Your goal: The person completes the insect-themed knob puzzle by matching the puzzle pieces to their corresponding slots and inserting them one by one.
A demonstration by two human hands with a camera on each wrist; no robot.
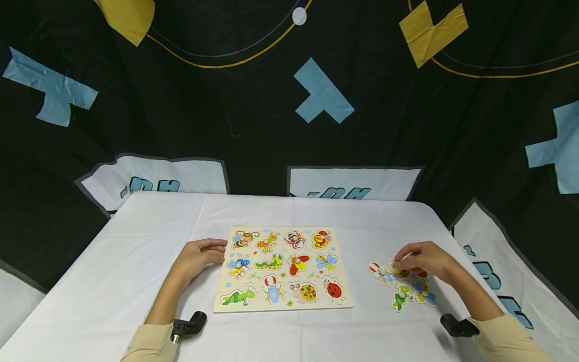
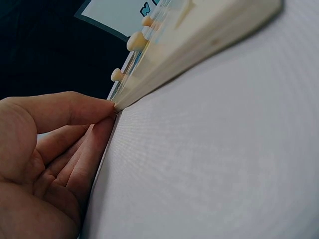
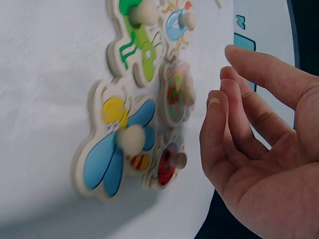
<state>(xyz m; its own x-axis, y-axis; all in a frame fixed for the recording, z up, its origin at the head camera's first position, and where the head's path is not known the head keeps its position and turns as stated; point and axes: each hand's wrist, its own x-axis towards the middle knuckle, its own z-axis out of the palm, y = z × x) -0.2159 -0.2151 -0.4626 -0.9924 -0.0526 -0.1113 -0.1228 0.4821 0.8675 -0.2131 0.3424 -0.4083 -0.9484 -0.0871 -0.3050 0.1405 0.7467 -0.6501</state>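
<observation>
A wooden knob puzzle board (image 1: 278, 231) with colourful insects lies flat on the table. My left hand (image 1: 201, 259) is at its left edge; the thumb and fingertips meet at the board's side in the left wrist view. Off the board's right side my right hand (image 1: 420, 259) hovers over a cluster of loose pieces, with nothing between its bent fingers. Under it are a snail piece (image 3: 175, 92) and a ladybug piece (image 3: 167, 167). Around these lie a stag beetle piece (image 1: 381, 275), a green grasshopper piece (image 1: 400, 297) and a blue-winged insect piece (image 3: 102, 164).
A white cloth covers the table (image 1: 149, 241). Behind it hangs a dark curtain (image 1: 253, 125) with blue and yellow shapes. Several knobs stick up from the board, one of them a pale knob (image 2: 136, 41) in the left wrist view.
</observation>
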